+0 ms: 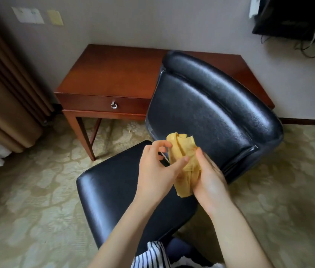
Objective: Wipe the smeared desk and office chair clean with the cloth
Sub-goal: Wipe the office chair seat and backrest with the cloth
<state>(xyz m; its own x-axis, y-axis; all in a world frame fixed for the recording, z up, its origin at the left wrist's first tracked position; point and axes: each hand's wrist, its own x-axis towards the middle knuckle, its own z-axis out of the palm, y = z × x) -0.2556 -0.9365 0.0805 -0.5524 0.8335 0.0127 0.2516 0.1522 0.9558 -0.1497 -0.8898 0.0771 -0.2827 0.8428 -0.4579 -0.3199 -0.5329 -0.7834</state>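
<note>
A bunched yellow cloth [181,151] sits between both hands, above the black leather seat of the office chair [210,105]. My right hand [208,176] holds the cloth from the right, fingers wrapped around its lower part. My left hand [156,167] touches the cloth from the left, thumb pressed against it, other fingers curled loosely above. The chair's backrest stands behind the hands. A red-brown wooden desk [114,74] with one drawer stands against the wall beyond the chair.
Brown curtains [4,93] hang at the left beside the desk. A black bag or screen with cables [295,18] sits at the upper right on the wall. Patterned pale green carpet [37,200] covers the floor around the chair.
</note>
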